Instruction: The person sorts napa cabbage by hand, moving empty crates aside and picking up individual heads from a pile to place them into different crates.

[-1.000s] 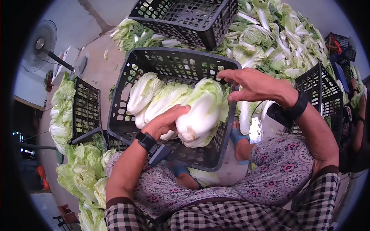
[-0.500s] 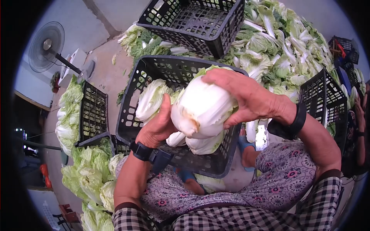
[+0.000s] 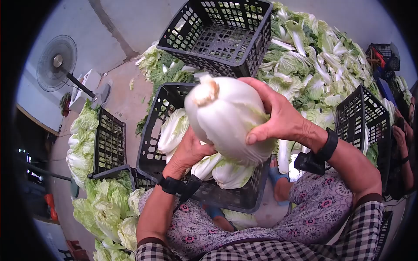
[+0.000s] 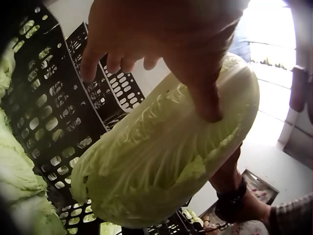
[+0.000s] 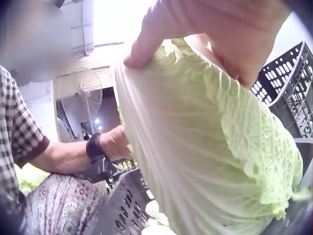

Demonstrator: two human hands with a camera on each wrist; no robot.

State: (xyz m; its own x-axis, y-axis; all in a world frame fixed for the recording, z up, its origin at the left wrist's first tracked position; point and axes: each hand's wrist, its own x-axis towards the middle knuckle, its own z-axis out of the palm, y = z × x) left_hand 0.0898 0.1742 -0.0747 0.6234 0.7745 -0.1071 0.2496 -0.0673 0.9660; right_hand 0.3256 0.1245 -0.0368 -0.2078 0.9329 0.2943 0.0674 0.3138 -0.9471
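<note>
A large pale napa cabbage (image 3: 226,117) is held up over a black crate (image 3: 150,139), stem end tilted upward. My right hand (image 3: 272,115) grips it from the right, thumb low and fingers wrapped over the top; in the right wrist view the right hand (image 5: 215,29) sits on the cabbage (image 5: 205,147). My left hand (image 3: 189,152) is against its lower left side. In the left wrist view the left hand (image 4: 156,34) has its thumb on the cabbage (image 4: 166,161), fingers reaching past it. More cabbages (image 3: 174,128) lie in the crate below.
An empty black crate (image 3: 217,35) stands behind the first. A big pile of cabbage leaves (image 3: 313,61) fills the right back. Crates stand at left (image 3: 106,139) and right (image 3: 361,113). Cabbages (image 3: 104,204) lie at the lower left. A fan (image 3: 56,56) stands at the far left.
The cabbage has come up out of the crate. My right hand moved from the crate rim onto it, and both hands raised it and turned its stem end upward.
</note>
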